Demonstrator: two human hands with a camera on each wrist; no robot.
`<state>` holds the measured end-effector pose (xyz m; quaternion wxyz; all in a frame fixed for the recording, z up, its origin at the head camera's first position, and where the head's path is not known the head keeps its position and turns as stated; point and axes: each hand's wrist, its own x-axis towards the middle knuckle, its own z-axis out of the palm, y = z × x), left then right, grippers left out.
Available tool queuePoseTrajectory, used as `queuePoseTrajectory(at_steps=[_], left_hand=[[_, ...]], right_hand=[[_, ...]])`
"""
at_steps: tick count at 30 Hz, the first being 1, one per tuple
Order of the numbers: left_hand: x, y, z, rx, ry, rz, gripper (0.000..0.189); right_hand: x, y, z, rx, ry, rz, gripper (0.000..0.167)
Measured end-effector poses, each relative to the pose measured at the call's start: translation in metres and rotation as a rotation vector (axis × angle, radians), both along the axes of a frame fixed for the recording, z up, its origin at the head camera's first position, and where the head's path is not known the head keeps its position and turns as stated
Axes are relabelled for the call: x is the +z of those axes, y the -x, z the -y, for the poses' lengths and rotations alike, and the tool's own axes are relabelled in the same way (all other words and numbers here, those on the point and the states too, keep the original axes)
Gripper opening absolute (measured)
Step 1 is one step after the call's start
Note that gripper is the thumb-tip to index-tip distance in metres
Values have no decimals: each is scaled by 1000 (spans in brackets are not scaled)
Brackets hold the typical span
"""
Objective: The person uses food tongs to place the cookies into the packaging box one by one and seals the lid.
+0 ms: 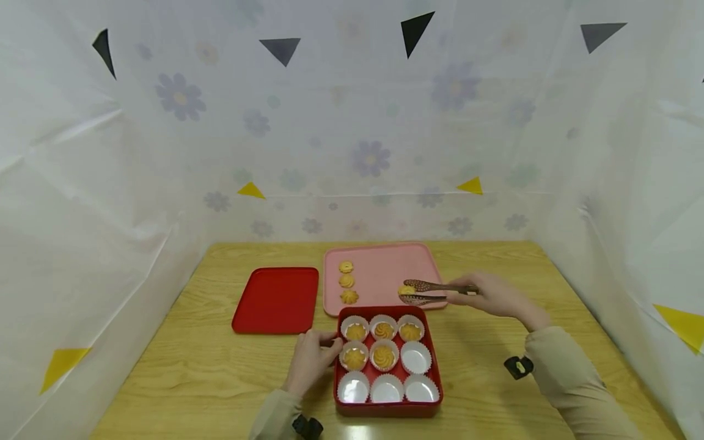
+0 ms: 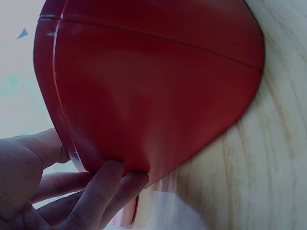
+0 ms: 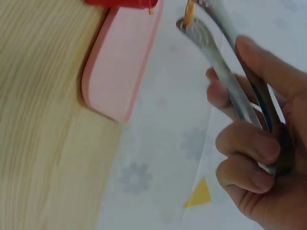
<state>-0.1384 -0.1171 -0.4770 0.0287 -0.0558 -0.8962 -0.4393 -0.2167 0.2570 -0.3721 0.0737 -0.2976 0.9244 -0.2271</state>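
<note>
My right hand (image 1: 486,294) grips a pair of metal tongs (image 3: 225,72), whose perforated ends hold a golden swirl cookie (image 1: 407,290) above the near right part of the pink tray (image 1: 385,269). At the left wall of the red box (image 1: 390,410) rests my left hand (image 1: 311,360); in the left wrist view its fingers touch the outer side near a corner, with the thumb at the rim. Inside the box stand white paper cups in three rows. Each back-row cup has a cookie, as do the left and middle cups (image 1: 384,355) of the centre row; the others hold none.
Three cookies (image 1: 346,281) lie in a column on the pink tray's left side. A flat red lid or tray (image 1: 277,299) lies left of it on the wooden table (image 1: 187,366). Floral sheets (image 1: 330,122) enclose the back and sides.
</note>
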Motion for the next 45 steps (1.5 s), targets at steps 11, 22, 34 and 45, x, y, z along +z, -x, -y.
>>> queuePoseTrajectory(at_steps=[11, 22, 34, 45], left_hand=[[3, 1, 2, -1, 2, 13, 27], [3, 0, 1, -1, 7, 11, 26], [2, -1, 1, 4, 5, 30, 26], [2, 0, 0, -4, 2, 20, 27]], right_hand=[[21, -10, 0, 202, -100, 120, 38], [34, -19, 32, 163, -300, 137, 31], [34, -28, 47, 121, -349, 148, 18], [32, -32, 51, 118, -375, 142, 25]])
